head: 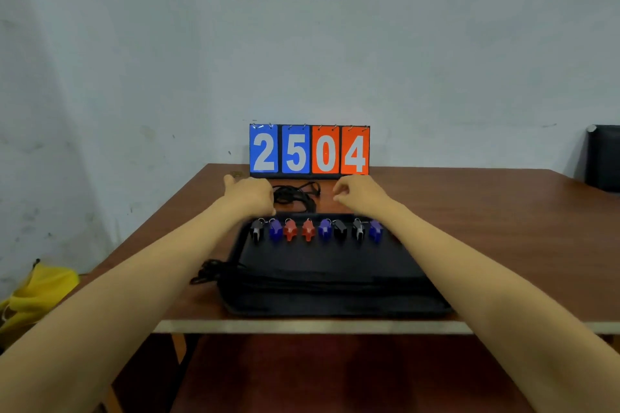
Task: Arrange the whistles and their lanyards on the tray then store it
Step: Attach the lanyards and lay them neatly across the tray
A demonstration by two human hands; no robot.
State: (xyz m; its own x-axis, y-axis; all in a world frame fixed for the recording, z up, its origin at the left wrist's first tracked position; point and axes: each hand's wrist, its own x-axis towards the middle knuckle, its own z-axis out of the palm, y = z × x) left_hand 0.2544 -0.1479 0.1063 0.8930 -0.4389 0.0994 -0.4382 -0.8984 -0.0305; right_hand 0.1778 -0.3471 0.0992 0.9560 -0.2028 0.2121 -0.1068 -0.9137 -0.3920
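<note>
Head view of a brown table (469, 211). A black tray (322, 268) lies near the table's front edge, with eight whistles (315, 230) in a left-to-right row along its far side. Just beyond the tray, a tangled black lanyard bundle (295, 194) lies between the two hands, spread sideways. The left hand (250, 193) is at the bundle's left end and is nearer to it. The right hand (355, 193) is a little apart. Both hands have curled fingers (whether either pinches a cord cannot be told). A second lanyard bundle (209, 270) lies just beside the tray's left edge. The cords probably need drawing back toward the tray.
</note>
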